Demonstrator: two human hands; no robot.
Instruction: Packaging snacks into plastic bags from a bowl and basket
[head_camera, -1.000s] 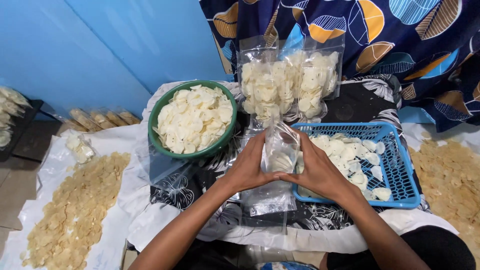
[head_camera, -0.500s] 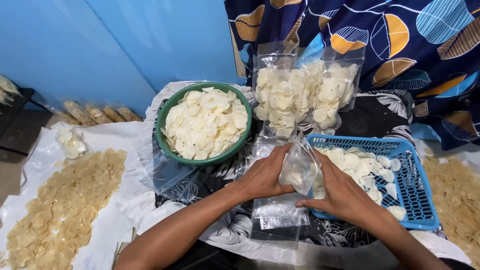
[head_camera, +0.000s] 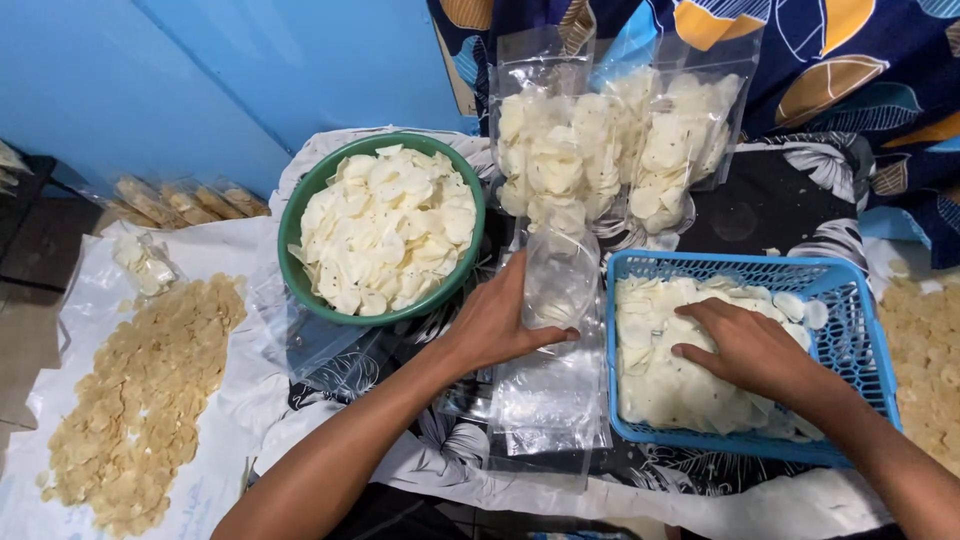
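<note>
While left hand (head_camera: 497, 325) grips bag (head_camera: 560, 282), right hand (head_camera: 745, 350) in chips (head_camera: 660, 385)

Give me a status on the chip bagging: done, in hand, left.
Done: several filled clear plastic bags of pale chips stand at the back. In hand: the left hand holds an open, nearly empty clear bag upright while the right hand rests in the chips of the blue plastic basket. Left: that basket's chips and a heaped green round bowl.

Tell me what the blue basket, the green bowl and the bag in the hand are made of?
Basket: likely moulded plastic, with an even colour and a grid of holes. Bowl: probably plastic too, though its smooth, slightly glossy rim could be enamel. Bag, held by the left hand: thin clear plastic film, see-through, shiny and crinkled.
</note>
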